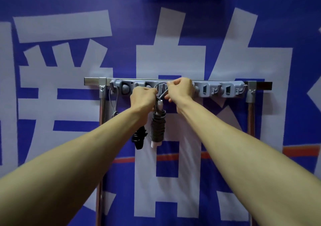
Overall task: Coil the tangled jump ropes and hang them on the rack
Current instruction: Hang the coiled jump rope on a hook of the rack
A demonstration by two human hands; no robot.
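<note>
At centre frame, your left hand [142,97] and right hand [180,89] pinch the grey coiled rope's loop [162,91] at the rack [215,90], hanging it; next, seat it on a hook.

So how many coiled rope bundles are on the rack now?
2: a black bundle hanging below the left hand, a grey bundle between both hands. Arms may hide more.

Grey coiled jump rope with white handles [157,126] hangs upright at frame centre, its cord loop over middle hook of grey plastic hook rack [215,90]. Black coiled jump rope [139,138] hangs just left, partly hidden. Thin grey cord loop [113,102] dangles from leftmost hook.
</note>
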